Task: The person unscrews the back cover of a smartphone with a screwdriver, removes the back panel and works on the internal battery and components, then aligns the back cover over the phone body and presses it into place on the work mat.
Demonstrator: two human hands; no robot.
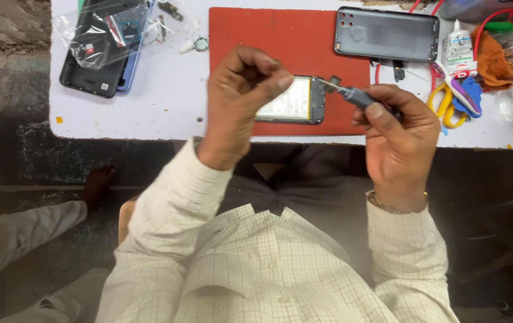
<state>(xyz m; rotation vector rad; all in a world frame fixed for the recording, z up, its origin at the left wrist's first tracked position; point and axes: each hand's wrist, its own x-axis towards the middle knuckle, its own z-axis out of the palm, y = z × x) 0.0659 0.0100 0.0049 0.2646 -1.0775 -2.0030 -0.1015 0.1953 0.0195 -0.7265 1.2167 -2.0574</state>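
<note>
1. white desk (167, 113): carrying everything, with its near edge running across just below the red mat (280, 36), the landmark for all that follows.
2. red mat: lying flat at the desk's middle, long side parallel to that near edge.
3. grey back cover (386, 34): resting camera side up across the mat's far right corner, well apart from both hands.
4. dark phones under a clear plastic bag (104, 42): stacked to the left of the mat, untouched.
5. opened phone (292, 100): sitting at the mat's near edge, pale battery face up, long axis left to right; left end hidden behind the left hand, right end pointing toward the right hand.
6. left hand (238, 98): hovering over the phone's left part, fingers curled in, thumb and forefinger pressed together; whether pinching a tiny part cannot be told.
7. right hand (397, 128): off the mat's near right corner, closed round the grip of a small screwdriver (352, 94).
8. screwdriver: lying nearly level, shaft aimed leftward, tip just at the phone's right end near a small dark part; right hand nearer that end.
9. yellow-handled scissors (448, 101) and glue bottle (458, 45): right of the mat, amid cloth and wires.
</note>
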